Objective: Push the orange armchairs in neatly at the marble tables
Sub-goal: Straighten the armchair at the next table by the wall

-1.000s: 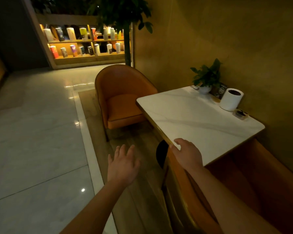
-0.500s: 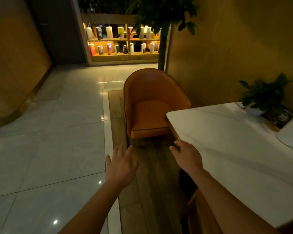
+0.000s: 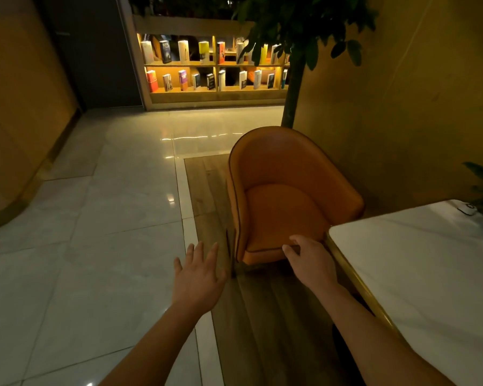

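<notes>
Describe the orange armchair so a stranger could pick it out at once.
Look past the white marble table towards the lit bookshelf. On the wooden floor strip, in front of the tree trunk, stands the orange armchair. Its rounded tub back and dark piping set it apart from the flat, pale table beside it.

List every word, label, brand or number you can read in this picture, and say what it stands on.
No text can be read here.
The books on the bookshelf: cover print too small and blurred to read.
The small white object on the marble table: a dark mark, too blurred to read.
</notes>
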`<state>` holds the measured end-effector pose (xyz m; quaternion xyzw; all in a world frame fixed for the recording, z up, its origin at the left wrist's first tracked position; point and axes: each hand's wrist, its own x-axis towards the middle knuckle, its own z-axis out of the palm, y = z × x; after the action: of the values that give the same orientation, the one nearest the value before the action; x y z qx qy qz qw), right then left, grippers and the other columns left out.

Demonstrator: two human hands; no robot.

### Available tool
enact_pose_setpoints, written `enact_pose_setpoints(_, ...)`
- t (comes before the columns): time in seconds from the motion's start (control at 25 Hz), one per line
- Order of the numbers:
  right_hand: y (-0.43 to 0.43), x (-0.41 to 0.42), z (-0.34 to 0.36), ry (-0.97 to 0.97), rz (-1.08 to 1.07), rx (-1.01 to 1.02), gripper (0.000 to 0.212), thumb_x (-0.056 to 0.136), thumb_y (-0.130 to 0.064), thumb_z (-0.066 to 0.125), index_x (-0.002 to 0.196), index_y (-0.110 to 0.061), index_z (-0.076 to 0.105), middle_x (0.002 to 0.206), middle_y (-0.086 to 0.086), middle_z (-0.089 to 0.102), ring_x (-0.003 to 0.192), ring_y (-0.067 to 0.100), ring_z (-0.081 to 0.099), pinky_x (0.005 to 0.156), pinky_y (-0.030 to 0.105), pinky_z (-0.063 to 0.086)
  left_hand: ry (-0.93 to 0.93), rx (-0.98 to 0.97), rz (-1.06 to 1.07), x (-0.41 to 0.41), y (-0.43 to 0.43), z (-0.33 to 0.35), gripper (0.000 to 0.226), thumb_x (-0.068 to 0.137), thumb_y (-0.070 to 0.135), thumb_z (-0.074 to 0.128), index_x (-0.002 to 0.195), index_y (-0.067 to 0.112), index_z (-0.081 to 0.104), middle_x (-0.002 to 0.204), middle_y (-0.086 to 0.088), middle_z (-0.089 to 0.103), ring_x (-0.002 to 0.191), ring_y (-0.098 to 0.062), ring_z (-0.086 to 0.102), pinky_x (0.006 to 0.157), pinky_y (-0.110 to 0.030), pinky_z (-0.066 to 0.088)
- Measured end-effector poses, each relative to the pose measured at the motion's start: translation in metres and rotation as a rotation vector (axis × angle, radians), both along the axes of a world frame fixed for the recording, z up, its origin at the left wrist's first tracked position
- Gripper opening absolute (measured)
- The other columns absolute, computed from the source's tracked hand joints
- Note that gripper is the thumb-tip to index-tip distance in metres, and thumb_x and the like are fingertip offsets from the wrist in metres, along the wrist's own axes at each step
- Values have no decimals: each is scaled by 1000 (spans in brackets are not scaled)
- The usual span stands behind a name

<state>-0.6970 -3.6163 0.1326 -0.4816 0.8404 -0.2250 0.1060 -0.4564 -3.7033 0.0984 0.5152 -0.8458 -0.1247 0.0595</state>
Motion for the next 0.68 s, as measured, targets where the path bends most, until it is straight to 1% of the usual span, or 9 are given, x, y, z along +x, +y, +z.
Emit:
enact_pose_setpoints(0.16, -77, 4, -7, -14, -24, 21, 46, 99, -50, 49, 137, -25, 54, 136, -4, 59, 122, 15, 56, 96, 36, 50, -42, 25, -21, 3, -79, -6, 68, 99, 61, 21, 158, 30, 7, 167, -10, 10, 154, -30, 2, 122, -56, 9)
enact_pose_setpoints(0.24, -126, -3, -18, -40, -43, 33, 47, 99, -51, 47, 138, -25, 53, 138, -5, 58, 125, 15, 54, 97, 36, 49, -75, 43, -36, -4, -128, -13, 68, 100, 59, 24, 158, 29, 5, 167, -10, 8, 154, -29, 0, 122, -55, 9)
enact_pose_setpoints(0.4, -242, -30, -46, -97, -72, 32, 46, 100, -52, 45, 139, -28, 51, 138, -8, 56, 123, 12, 55, 92, 31, 48, -97, 30, -85, -38, -243, -27, 68, 101, 57, 30, 159, 29, 7, 167, -10, 9, 154, -29, 1, 122, -54, 8)
enact_pose_setpoints(0.52, -324, -56, -60, -177, -92, 47, 45, 100, -51, 45, 139, -29, 50, 137, -9, 56, 123, 12, 54, 93, 31, 47, -143, 28, -123, -68, -328, -32, 68, 101, 56, 30, 158, 29, 7, 167, -10, 10, 154, -29, 1, 122, -54, 9)
enact_pose_setpoints(0.6, -372, -74, -68, -215, -119, 90, 45, 100, -50, 45, 140, -29, 50, 137, -10, 56, 124, 12, 53, 95, 32, 46, -165, 46, -149, -93, -383, -36, 68, 100, 59, 28, 158, 30, 7, 167, -9, 11, 154, -28, 2, 122, -53, 9)
enact_pose_setpoints(0.68, -412, -90, -74, -223, -158, 114, 46, 100, -51, 45, 139, -29, 50, 138, -9, 56, 124, 13, 53, 96, 33, 46, -178, 68, -190, -121, -434, -37, 73, 95, 66, 17, 158, 30, 8, 166, -9, 14, 154, -28, 5, 122, -54, 11)
